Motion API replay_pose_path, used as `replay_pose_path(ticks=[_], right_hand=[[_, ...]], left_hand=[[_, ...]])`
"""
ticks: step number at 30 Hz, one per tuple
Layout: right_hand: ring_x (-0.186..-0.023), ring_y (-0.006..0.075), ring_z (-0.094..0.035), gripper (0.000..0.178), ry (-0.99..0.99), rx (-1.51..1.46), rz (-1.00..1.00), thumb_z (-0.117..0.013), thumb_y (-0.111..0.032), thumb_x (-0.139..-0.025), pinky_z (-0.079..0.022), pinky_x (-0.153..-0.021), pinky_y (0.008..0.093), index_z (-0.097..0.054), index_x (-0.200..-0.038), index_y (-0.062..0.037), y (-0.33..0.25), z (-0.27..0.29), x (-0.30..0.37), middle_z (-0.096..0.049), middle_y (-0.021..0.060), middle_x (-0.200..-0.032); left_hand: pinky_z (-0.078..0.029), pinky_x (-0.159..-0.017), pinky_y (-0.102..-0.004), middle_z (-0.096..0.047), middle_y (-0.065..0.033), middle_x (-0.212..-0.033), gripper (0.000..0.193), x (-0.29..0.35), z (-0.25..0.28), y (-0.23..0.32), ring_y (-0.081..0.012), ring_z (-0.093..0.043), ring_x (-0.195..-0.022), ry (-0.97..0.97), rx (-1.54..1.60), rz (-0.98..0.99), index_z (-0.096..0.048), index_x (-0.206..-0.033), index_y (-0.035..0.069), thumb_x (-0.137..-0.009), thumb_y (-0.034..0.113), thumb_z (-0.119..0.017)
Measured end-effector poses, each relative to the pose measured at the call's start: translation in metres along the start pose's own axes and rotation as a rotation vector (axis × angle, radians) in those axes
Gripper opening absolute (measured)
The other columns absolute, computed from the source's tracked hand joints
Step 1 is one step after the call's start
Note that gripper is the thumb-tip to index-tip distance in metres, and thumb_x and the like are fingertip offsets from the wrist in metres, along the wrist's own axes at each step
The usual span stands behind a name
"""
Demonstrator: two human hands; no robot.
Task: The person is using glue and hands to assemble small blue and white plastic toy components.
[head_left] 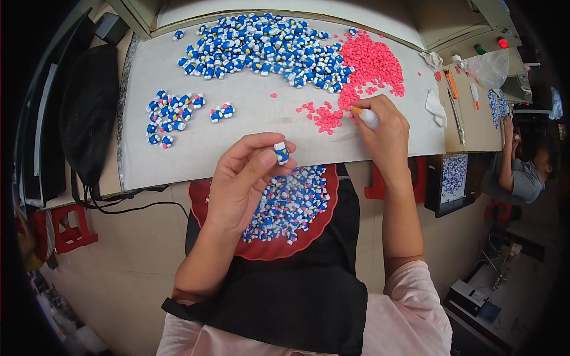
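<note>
the left hand [238, 178] pinches a small blue-and-white figurine [281, 155] between its fingertips; the right hand [387, 127] grips a small white bottle with an orange tip [369, 118], perhaps touching the bright pink little pieces [374, 62]. beyond spreads a blue-and-white figurine pile [255, 47]; below, a round red scalloped tray [267, 253] holds more.

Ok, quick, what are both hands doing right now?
Left hand: closed, pinching a small blue-and-white figurine with yellow bits.
Right hand: closed, holding a small white bottle with an orange-yellow tip.
</note>
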State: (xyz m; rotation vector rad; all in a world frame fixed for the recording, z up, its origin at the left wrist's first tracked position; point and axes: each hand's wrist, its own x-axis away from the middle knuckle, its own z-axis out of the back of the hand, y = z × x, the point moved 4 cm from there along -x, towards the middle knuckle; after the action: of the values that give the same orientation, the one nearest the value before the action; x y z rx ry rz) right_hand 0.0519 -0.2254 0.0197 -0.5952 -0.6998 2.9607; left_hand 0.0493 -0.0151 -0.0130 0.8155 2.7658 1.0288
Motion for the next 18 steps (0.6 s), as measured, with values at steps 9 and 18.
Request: replay_pose_path(ticks=[9, 18], right_hand=[[-0.066, 0.0273, -0.057, 0.01, -0.034, 0.017, -0.036, -0.062, -0.002, -0.066, -0.044, -0.059, 0.0328, -0.055, -0.073, -0.0006, 0.004, 0.004, -0.005, -0.058, 0.0116, -0.073], [-0.06, 0.013, -0.051, 0.005, -0.125, -1.395, -0.334, -0.054, 0.0, -0.076, -0.042, -0.053, 0.0242, -0.051, -0.079, 0.0016, -0.033, -0.001, 0.037, -0.049, 0.0077, -0.075]], left_hand=[[-0.046, -0.077, -0.0279, -0.057, -0.0131, -0.096, 0.023, 0.002, -0.005, -0.007, -0.0172, -0.057, -0.086, -0.029, 0.07, 0.084, -0.051, -0.104, 0.0, -0.082, 0.007, -0.051], [-0.045, -0.074, -0.0259, -0.058, -0.0113, -0.092, 0.023, 0.004, -0.017, -0.017, -0.0152, -0.057, -0.082, -0.015, -0.033, 0.07, -0.052, -0.102, -0.002, -0.08, 0.002, -0.052]])
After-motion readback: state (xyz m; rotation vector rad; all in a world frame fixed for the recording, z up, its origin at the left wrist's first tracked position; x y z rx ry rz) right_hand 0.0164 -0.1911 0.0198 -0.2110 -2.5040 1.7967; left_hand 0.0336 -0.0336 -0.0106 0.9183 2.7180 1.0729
